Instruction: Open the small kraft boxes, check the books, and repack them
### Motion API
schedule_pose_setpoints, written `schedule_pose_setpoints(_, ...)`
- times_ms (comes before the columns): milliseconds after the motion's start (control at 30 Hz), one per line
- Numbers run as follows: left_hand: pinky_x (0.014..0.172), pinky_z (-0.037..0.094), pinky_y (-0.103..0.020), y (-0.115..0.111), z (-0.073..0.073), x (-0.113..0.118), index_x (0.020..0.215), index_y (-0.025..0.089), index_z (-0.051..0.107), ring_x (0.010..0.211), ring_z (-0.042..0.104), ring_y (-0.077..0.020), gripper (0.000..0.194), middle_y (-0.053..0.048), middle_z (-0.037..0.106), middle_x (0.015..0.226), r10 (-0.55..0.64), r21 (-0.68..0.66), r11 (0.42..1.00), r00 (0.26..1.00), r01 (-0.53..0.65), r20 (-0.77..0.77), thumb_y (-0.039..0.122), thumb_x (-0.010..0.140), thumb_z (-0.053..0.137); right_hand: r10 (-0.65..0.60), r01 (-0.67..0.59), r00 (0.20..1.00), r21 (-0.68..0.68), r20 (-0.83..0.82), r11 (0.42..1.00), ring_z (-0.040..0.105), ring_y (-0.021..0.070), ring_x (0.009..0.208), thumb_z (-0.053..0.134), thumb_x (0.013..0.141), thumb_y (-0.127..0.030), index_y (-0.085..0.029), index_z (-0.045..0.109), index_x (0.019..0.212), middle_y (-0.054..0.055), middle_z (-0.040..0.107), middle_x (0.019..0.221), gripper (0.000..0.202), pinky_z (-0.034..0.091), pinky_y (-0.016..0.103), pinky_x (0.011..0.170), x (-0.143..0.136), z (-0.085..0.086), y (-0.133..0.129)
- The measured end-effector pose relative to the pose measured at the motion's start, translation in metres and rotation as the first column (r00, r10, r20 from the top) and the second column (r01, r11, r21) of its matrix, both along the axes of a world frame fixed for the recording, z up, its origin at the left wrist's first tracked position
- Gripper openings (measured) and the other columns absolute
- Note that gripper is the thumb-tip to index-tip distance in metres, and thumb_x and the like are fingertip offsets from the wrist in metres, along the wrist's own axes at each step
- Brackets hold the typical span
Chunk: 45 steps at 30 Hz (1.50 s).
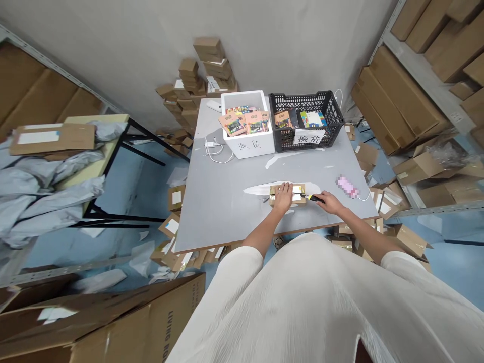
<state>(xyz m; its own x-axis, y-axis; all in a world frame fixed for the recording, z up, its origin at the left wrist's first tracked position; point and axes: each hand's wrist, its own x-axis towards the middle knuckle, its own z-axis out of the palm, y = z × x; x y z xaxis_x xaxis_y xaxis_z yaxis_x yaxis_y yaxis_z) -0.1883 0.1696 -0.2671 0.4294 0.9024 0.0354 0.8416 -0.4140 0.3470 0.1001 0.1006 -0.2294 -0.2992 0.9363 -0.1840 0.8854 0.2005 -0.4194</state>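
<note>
A small brown cardboard box (300, 189) with white labels lies on the grey table (223, 201) near its front edge. My left hand (283, 195) lies across the box's left part, fingers over its top, holding it against the table. In my right hand (329, 202), the fingers are closed round the black and yellow handle of a utility knife (314, 198). The knife points left, its front end at the box's right side along the middle seam. How deep the blade sits is too small to tell.
Behind the box stand a white foam bin (249, 146) and a black plastic crate (308, 121), both holding booklets. A pink blurred item (347, 186) with a cable lies at right. Cardboard boxes (189, 91) crowd the floor around; a side table (109, 136) bears grey parcels.
</note>
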Motion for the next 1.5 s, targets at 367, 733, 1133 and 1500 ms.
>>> schedule_pose_setpoints(367, 0.131, 0.03, -0.056, -0.001, 0.002, 0.0, 0.166, 0.02, 0.053, 0.16, 0.046, -0.0336, 0.057, -0.018, 0.057, 0.168, 0.008, 0.038, 0.999, 1.0, -0.008, -0.007, 0.029, 0.114, 0.031, -0.087, 0.089, 0.995, 0.022, -0.055, 0.996, 0.066, 0.0309, 0.118, 0.053, 0.11, -0.039, -0.027, 0.064, 0.159, 0.014, 0.069, 0.128, 0.051, 0.053, 0.042, 0.105, -0.008, -0.015, -0.001)
schedule_pose_setpoints(733, 0.132, 0.029, -0.056, -0.002, 0.003, 0.001, 0.167, 0.022, 0.051, 0.16, 0.045, -0.0332, 0.057, -0.017, 0.057, 0.167, 0.032, 0.025, 0.999, 0.999, -0.032, -0.015, 0.028, 0.113, 0.034, -0.127, 0.132, 0.987, 0.039, -0.099, 0.991, 0.067, 0.0313, 0.117, 0.054, 0.109, -0.038, -0.029, 0.067, 0.158, 0.013, 0.071, 0.125, 0.051, 0.055, 0.043, 0.104, 0.002, -0.019, -0.004)
schedule_pose_setpoints(1133, 0.131, 0.029, -0.056, -0.003, 0.015, 0.002, 0.166, 0.025, 0.052, 0.158, 0.047, -0.033, 0.057, -0.016, 0.061, 0.163, 0.045, -0.022, 0.999, 0.999, -0.044, 0.028, 0.026, 0.11, 0.038, -0.098, 0.102, 0.994, 0.086, -0.053, 0.991, 0.062, 0.0348, 0.125, 0.06, 0.103, -0.035, -0.028, 0.069, 0.152, 0.014, 0.071, 0.135, 0.05, 0.051, 0.048, 0.107, 0.002, -0.016, 0.013)
schedule_pose_setpoints(1500, 0.135, 0.028, -0.051, 0.004, 0.017, -0.008, 0.163, 0.016, 0.052, 0.162, 0.043, -0.031, 0.057, -0.018, 0.05, 0.172, 0.035, -0.058, 0.998, 0.997, -0.031, 0.065, 0.03, 0.108, 0.043, -0.257, 0.27, 0.946, 0.042, -0.197, 0.962, 0.068, 0.0333, 0.119, 0.064, 0.097, -0.037, -0.025, 0.071, 0.145, 0.012, 0.074, 0.128, 0.05, 0.055, 0.049, 0.107, 0.033, -0.02, 0.012)
